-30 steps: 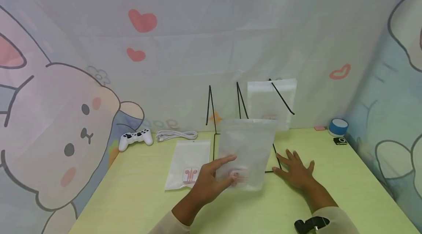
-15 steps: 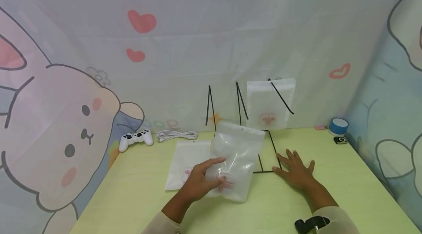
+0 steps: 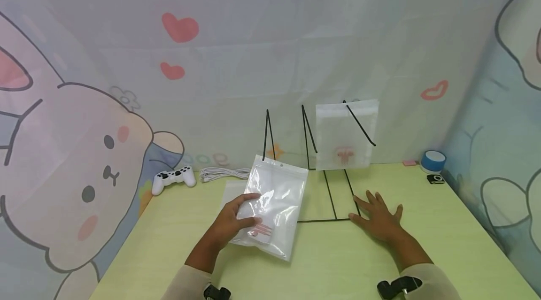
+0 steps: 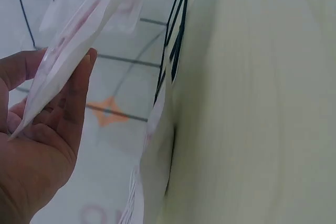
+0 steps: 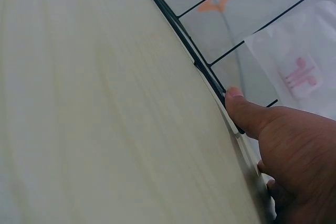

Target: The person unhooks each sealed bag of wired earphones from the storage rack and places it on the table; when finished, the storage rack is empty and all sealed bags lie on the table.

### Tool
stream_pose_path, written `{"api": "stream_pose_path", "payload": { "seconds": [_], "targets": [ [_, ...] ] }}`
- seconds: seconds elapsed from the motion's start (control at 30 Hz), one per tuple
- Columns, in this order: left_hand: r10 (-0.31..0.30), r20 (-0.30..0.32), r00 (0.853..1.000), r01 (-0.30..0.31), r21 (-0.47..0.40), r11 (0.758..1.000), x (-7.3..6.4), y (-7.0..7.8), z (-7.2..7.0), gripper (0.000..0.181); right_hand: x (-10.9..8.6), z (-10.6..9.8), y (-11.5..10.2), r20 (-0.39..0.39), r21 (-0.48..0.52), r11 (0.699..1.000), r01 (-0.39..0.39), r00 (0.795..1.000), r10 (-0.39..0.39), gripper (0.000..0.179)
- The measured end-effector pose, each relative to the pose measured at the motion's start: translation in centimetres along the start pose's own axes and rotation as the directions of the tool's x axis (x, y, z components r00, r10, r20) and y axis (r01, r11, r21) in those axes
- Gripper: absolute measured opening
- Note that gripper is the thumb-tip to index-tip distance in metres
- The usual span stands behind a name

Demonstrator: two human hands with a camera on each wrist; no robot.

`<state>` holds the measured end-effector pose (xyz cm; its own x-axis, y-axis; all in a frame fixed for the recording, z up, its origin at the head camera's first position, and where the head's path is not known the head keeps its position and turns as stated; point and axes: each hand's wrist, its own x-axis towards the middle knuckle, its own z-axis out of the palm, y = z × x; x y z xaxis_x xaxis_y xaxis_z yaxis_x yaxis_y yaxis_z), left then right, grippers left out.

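head view: the left hand [image 3: 228, 220] pinches a glossy pouch [image 3: 281, 201] by its left side; this pouch covers most of a 2nd pouch [image 3: 233, 188] and the left part of a black wire stand [image 3: 330, 195]. the right hand [image 3: 378, 220], fingers spread, touches the stand's base. a 3rd pouch [image 3: 346, 128] hangs on the stand, its red print faint. left wrist view: the glossy pouch appears nearly edge-on, print unreadable, top cut off. right wrist view: the thumb touches the base; the other fingers are mostly hidden.
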<state>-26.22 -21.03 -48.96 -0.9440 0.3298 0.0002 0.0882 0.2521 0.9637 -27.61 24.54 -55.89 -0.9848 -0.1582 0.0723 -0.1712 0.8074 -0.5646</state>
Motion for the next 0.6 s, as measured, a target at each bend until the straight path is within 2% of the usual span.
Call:
{"api": "stream_pose_path", "payload": {
  "seconds": [0.1,0.33,0.53,0.6],
  "targets": [
    [-0.020,-0.022,1.000,0.020,-0.012,1.000,-0.1,-0.5,-1.5,0.073,-0.1,0.0,-0.1,-0.002,0.012,1.000,0.002,1.000,-0.002,0.077],
    [-0.060,-0.070,0.996,0.061,0.020,0.998,-0.5,-1.9,-4.9,0.075,0.1,-0.3,-0.2,0.013,-0.015,1.000,-0.002,1.000,0.002,0.078],
    [-0.113,-0.056,0.992,0.108,-0.080,0.991,-1.0,-3.4,-7.5,0.078,0.0,-0.4,-0.3,0.029,-0.003,1.000,-0.009,1.000,0.009,0.080],
    [-0.127,-0.069,0.989,0.120,-0.099,0.988,-0.9,-3.8,-8.2,0.079,-0.1,-0.5,-0.1,0.036,-0.004,1.000,-0.013,0.999,0.013,0.081]
  ]
}}
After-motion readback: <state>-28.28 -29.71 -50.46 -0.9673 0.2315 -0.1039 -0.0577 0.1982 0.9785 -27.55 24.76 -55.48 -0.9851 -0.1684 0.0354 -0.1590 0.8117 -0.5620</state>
